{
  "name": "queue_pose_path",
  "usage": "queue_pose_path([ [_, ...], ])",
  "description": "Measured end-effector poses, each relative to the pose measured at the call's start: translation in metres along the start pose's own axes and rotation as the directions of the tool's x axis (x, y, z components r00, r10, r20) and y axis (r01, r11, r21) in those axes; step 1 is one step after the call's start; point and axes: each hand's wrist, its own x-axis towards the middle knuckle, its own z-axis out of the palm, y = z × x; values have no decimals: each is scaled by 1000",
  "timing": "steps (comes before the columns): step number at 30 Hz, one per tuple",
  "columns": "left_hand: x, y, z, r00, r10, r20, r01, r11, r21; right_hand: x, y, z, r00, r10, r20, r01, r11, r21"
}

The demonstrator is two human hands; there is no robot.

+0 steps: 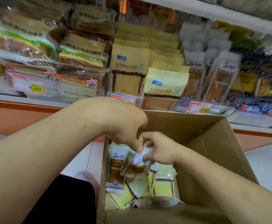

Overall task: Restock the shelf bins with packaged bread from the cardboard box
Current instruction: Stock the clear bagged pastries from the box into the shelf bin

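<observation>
bread pack (137, 165), both hands' fingers (138, 147) pinching

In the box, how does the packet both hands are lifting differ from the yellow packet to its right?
The lifted packet has a white top and clear front showing brown bread; the yellow packet is opaque with a dark purple band. The lifted packet is tilted, pinched at its top by the left hand and right hand; the yellow packet lies untouched. Both sit inside the cardboard box.

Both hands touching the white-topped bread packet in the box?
Touching. In the head view the left hand and the right hand both pinch the top edge of the white-topped bread packet inside the cardboard box.
</observation>
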Motion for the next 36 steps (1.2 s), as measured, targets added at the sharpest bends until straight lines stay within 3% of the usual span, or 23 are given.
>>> queue_pose_path([
  [4,9,17,-10,982,-7,-188,5,1000,-13,-53,-24,-77,979,-43,-199,42,999,-11],
  [7,18,37,-16,929,-23,-369,-38,987,-157,-95,-34,-121,914,-97,-393,127,991,49],
  [10,29,58,-21,862,-13,-507,-149,949,-278,-123,-37,-145,810,-144,-569,243,965,102],
  [14,47,72,-32,766,-45,-641,-241,905,-351,-142,-32,-163,667,-218,-712,336,942,27],
  [17,62,76,-41,707,-64,-704,-270,896,-352,-147,-26,-173,542,-284,-791,395,917,-58],
  [22,76,83,-73,548,-72,-834,-386,862,-329,-151,-23,-192,324,-318,-891,504,855,-122],
  [25,88,86,-89,482,-84,-872,-410,858,-309,-147,-15,-196,309,-286,-907,490,865,-106],
  [29,103,88,-90,460,-90,-883,-435,845,-313,-137,-4,-197,334,-249,-909,451,889,-77],
  [36,116,90,-92,403,-116,-908,-484,815,-319,-131,5,-197,304,-229,-925,382,918,-102],
])
